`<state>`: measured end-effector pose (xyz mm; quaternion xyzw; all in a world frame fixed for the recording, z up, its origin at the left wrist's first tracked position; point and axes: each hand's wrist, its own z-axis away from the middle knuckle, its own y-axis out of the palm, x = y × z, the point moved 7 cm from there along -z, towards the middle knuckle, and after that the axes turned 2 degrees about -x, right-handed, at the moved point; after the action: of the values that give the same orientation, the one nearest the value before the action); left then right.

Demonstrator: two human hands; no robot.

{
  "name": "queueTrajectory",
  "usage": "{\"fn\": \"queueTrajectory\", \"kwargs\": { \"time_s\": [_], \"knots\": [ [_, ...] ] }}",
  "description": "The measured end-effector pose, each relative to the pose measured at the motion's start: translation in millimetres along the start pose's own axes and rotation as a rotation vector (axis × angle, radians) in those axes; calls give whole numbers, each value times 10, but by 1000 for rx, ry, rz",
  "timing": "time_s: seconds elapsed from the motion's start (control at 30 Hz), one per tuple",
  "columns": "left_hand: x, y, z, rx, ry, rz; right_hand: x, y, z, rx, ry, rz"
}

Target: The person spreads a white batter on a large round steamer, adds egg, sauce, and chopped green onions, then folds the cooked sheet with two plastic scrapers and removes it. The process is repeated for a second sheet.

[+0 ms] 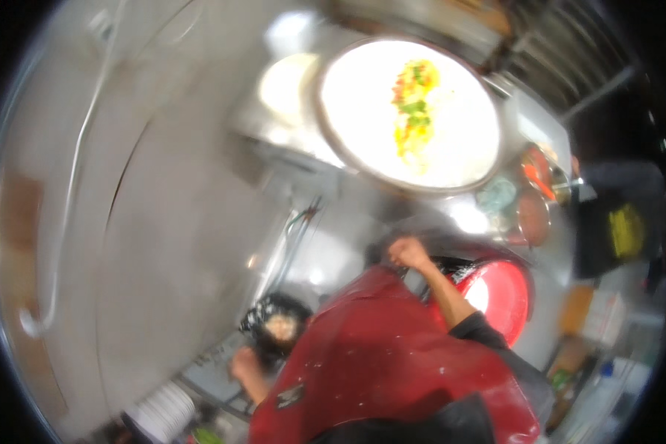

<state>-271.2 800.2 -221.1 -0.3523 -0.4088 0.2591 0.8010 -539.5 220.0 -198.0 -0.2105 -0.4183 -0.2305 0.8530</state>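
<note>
A large round plate or griddle (358, 111) with a bright white surface carries a long strip of yellow, red and green chopped food (413, 119). Below it, in front of the red apron (377, 333), my right hand (409, 252) has its fingers curled; whether it holds anything is too blurred to tell. It is left of a red bucket (513, 302) with something white inside. My left hand (247, 363) is low on the left, beside a black bag or lined container (275, 322) with pale contents. Blur hides its fingertips.
A pale round thing (287, 89) stands left of the griddle. On the right are small bowls (533, 216), an orange-handled utensil (538, 180) and a white tray (538, 125). A stack of white dishes or containers (164, 410) is at lower left. Thin hoses (297, 238) run beside the counter.
</note>
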Motion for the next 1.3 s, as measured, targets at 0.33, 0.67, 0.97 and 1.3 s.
{"fn": "queueTrajectory", "kwargs": {
  "time_s": [0.33,0.67,0.97,1.3],
  "knots": [
    [-3590,-4142,-2482,17,357,1668,175,-1647,-48,-455,39,-328],
    [-4120,-4409,-2902,65,444,1641,83,-1521,56,-583,351,-727],
    [-4076,-4800,-2766,926,385,2130,29,-1547,-134,-1025,73,-1195],
    [-3857,-5173,-2612,1069,555,2389,978,-1601,4,-748,-450,-1479]
  ]
}}
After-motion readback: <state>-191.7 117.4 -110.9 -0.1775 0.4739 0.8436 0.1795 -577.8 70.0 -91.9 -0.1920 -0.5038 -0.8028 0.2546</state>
